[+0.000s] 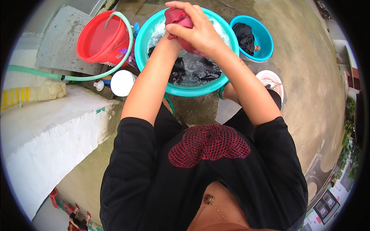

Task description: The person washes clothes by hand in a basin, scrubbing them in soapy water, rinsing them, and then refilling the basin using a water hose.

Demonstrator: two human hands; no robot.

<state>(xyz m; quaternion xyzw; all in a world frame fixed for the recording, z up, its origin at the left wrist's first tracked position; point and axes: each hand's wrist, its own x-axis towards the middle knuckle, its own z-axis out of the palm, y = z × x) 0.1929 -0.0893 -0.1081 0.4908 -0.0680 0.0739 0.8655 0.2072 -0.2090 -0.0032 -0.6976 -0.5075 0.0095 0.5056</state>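
Both my hands meet over a wide turquoise plastic basin (188, 91) at the top of the view, around a bunched dark-red cloth (178, 18). My right hand (199, 27) lies on the near side of it, thumb and fingers curled over the cloth. Mostly hidden behind the right hand and the cloth, my left hand (173, 43) presses against it from the other side. Inside the basin, black garments (208, 69) lie in sudsy water. Part of the red cloth hangs below my hands.
Left of the basin stand a red bucket (101, 55) of water, a pale green hose (86, 78) and a white round lid or container (122, 83). A blue tub (266, 52) with dark cloth and a white-pink bowl (268, 75) are at the right. A white ledge (57, 127) runs along the left.
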